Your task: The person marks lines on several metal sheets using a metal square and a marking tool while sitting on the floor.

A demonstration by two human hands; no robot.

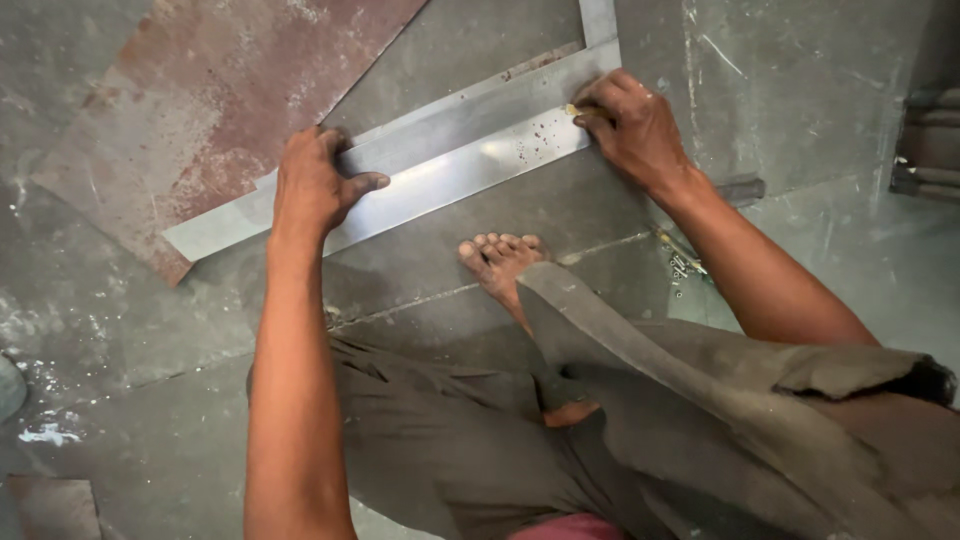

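Observation:
A long grey metal strip lies slanted across the concrete floor. My left hand presses flat on its left part, fingers spread over the strip. My right hand rests on the strip's right end and pinches a small yellowish marking piece against the metal. A second narrow metal strip meets the long one at that corner, forming a right angle. My bare foot sits on the floor just below the strip.
A rusty reddish metal sheet lies at the upper left, partly under the strip. A small yellow-handled tool rests on the floor by my right forearm. Dark metal parts sit at the right edge.

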